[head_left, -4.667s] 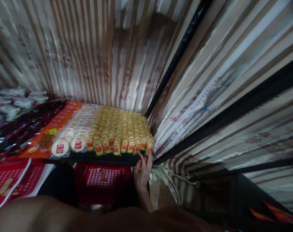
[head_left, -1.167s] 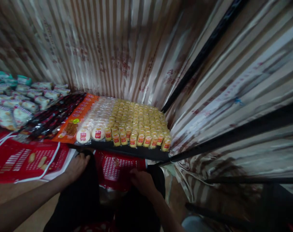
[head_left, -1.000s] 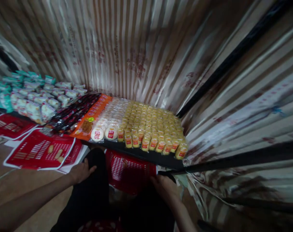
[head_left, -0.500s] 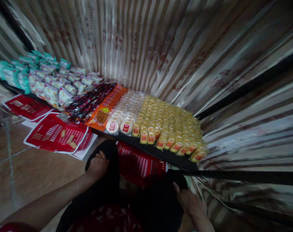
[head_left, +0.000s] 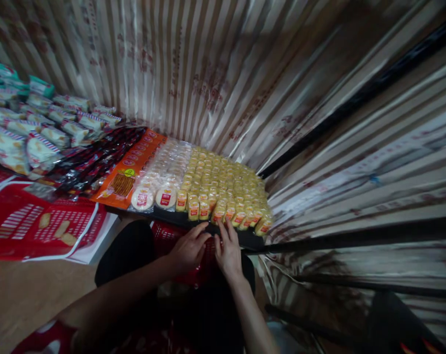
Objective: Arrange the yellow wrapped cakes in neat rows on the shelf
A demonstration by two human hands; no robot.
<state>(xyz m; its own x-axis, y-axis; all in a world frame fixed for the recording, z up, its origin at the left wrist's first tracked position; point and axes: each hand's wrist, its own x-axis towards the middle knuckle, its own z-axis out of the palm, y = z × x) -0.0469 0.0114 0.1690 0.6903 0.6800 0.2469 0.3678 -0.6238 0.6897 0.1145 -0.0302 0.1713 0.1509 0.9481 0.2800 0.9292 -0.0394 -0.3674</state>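
The small yellow packets (head_left: 226, 184) with red labels are arranged in close rows at the right end of a black shelf (head_left: 251, 240); the right hand (head_left: 223, 234) is stretched to their front row, with its fingers spread and nothing seen in its grasp; whether a packet is touched by the fingertips cannot be told; the left hand (head_left: 204, 232) is held just beside it, at the front edge of the shelf, with the fingers loosely bent and nothing seen gripped; to the left of the yellow packets, white round packets (head_left: 166, 198), an orange packet (head_left: 122, 183), dark glossy packets (head_left: 97, 160) and white packets with striped edges (head_left: 42, 150) are laid; below the shelf, at the left, a red basket (head_left: 14, 221) is seen, in which a few pale pieces (head_left: 63, 230) are contained; behind, a striped curtain (head_left: 208, 54) is hung.
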